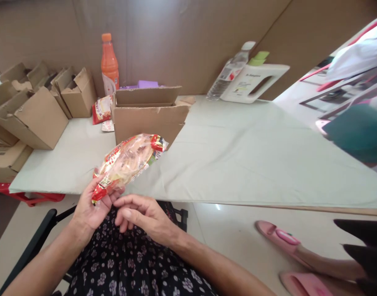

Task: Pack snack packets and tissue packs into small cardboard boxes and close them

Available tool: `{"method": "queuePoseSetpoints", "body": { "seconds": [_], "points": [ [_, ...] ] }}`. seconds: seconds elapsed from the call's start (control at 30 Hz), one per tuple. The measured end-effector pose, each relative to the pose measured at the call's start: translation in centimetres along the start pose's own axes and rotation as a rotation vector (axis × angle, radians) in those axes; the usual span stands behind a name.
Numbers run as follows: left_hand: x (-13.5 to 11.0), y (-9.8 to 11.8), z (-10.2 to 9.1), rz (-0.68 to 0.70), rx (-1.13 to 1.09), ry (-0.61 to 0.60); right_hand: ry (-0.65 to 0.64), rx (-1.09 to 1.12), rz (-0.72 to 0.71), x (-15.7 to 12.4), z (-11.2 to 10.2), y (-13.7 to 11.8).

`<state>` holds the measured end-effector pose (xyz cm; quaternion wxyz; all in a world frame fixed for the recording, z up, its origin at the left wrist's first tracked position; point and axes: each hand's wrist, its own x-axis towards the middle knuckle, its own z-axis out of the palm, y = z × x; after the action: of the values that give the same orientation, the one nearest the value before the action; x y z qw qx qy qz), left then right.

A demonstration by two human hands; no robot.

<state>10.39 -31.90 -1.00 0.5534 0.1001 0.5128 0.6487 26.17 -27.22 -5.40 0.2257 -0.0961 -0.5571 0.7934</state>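
A clear plastic food packet (pixel 126 162) with red, gold and green print lies tilted above the table's front edge. Its contents look pale pinkish-brown, but I cannot make out the kind. My left hand (pixel 94 205) grips the packet's lower left end between thumb and fingers, palm up. Just to the right, my right hand (pixel 143 213) hangs by the packet's lower end, its fingers loosely bent and apart with nothing seen in them. Behind the packet stands an open cardboard box (pixel 148 119), partly covered by it.
Several open cardboard boxes (pixel 42 117) crowd the table's left end. An orange bottle (pixel 109 61) and a red-and-white packet (pixel 102 109) stand behind. A clear bottle (pixel 230 74) leans by a white jug (pixel 253 84). Another person's pink slipper (pixel 277 234) shows at lower right.
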Motion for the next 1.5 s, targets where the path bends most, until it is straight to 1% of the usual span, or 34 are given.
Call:
{"method": "queuePoseSetpoints", "body": {
  "seconds": [0.1, 0.2, 0.33, 0.43, 0.53, 0.63, 0.7, 0.77, 0.83, 0.9, 1.0, 1.07, 1.17, 1.27, 1.33, 1.43, 1.5],
  "points": [
    [0.2, -0.3, 0.2, 0.075, 0.027, 0.018, 0.063, 0.129, 0.091, 0.3, 0.2, 0.5],
    [0.5, -1.2, 0.6, 0.18, 0.056, 0.064, 0.167, 0.205, 0.094, 0.7, 0.5, 0.2],
    [0.4, -2.8, 1.1, 0.398, 0.112, 0.155, 0.307, 0.185, 0.112, 1.5, 0.6, 0.1],
    [0.3, -3.5, 0.8, 0.509, 0.165, 0.21, 0.335, 0.156, 0.154, 1.7, 0.4, 0.7],
    [0.2, -4.1, 0.0, 0.568, 0.218, 0.242, 0.353, 0.13, 0.155, 1.7, 0.1, 1.3],
    [0.3, -4.9, -0.7, 0.583, 0.249, 0.258, 0.396, 0.078, 0.083, 1.7, -0.1, 1.5],
    [0.3, -5.1, -0.9, 0.574, 0.24, 0.263, 0.404, -0.001, 0.024, 1.7, -0.2, 1.6],
    [0.3, -5.0, -0.8, 0.538, 0.212, 0.244, 0.392, -0.141, -0.043, 1.7, -0.5, 1.7],
    [0.3, -4.6, -0.6, 0.484, 0.172, 0.2, 0.376, -0.322, -0.113, 1.6, -0.9, 1.9],
    [0.3, -4.1, -0.5, 0.44, 0.128, 0.162, 0.354, -0.435, -0.152, 1.4, -1.3, 2.1],
    [0.4, -3.7, -0.5, 0.417, 0.075, 0.148, 0.287, -0.388, -0.142, 1.3, -2.0, 2.4],
    [0.6, -3.7, -0.6, 0.397, 0.056, 0.136, 0.286, -0.347, -0.144, 1.1, -2.4, 2.7],
    [0.8, -4.1, -0.9, 0.348, 0.055, 0.099, 0.296, -0.371, -0.141, 1.1, -3.0, 3.2],
    [1.2, -4.5, -1.4, 0.318, 0.079, 0.065, 0.198, -0.365, -0.078, 1.5, -3.7, 3.5],
    [1.5, -4.5, -2.0, 0.312, 0.109, 0.038, 0.126, -0.373, -0.023, 1.6, -4.3, 3.2],
    [1.8, -3.9, -3.3, 0.335, 0.152, 0.035, 0.03, -0.469, 0.097, 0.8, -5.9, 1.5],
    [1.6, -3.2, -4.2, 0.392, 0.243, 0.101, -0.011, -0.582, 0.211, -0.8, -7.8, -0.4]
  ]
}}
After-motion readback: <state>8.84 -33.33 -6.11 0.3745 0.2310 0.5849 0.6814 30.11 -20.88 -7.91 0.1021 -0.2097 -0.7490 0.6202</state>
